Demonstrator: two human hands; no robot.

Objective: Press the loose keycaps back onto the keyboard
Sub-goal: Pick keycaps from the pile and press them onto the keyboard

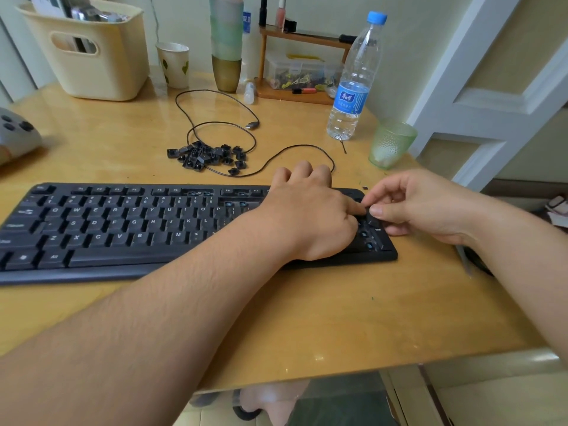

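Mid-task, at the seating step on the far right end of the keyboard (129,229), in the number-pad block. Left hand (310,210) laid across that end, fingers curled, index finger stretched out and pressing down on what looks like a keycap near the top right corner; whether a cap lies under the fingertip cannot be told for sure, since the hand hides it. Right hand (412,207) loosely curled just beside, thumb and forefinger meeting the left fingertip at the same spot, seemingly steadying or pinching a small cap, though the cap itself is too hidden to confirm. Bare blue switch stems visible in several gaps: along the function row, right of the P key, and in the pad near the Enter key. Plenty left to do, judging by the pile of loose keycaps (209,156) well beyond the keyboard, tangled among loops of the cable (215,96) on the table (307,318). Next move likely: straight downward pressure until the cap sits level with its neighbours, then a reach to the pile for another cap, matched to an open stem and set square before pressing. Water bottle (353,81) and green glass (390,142) near the right side, worth avoiding on the reach.
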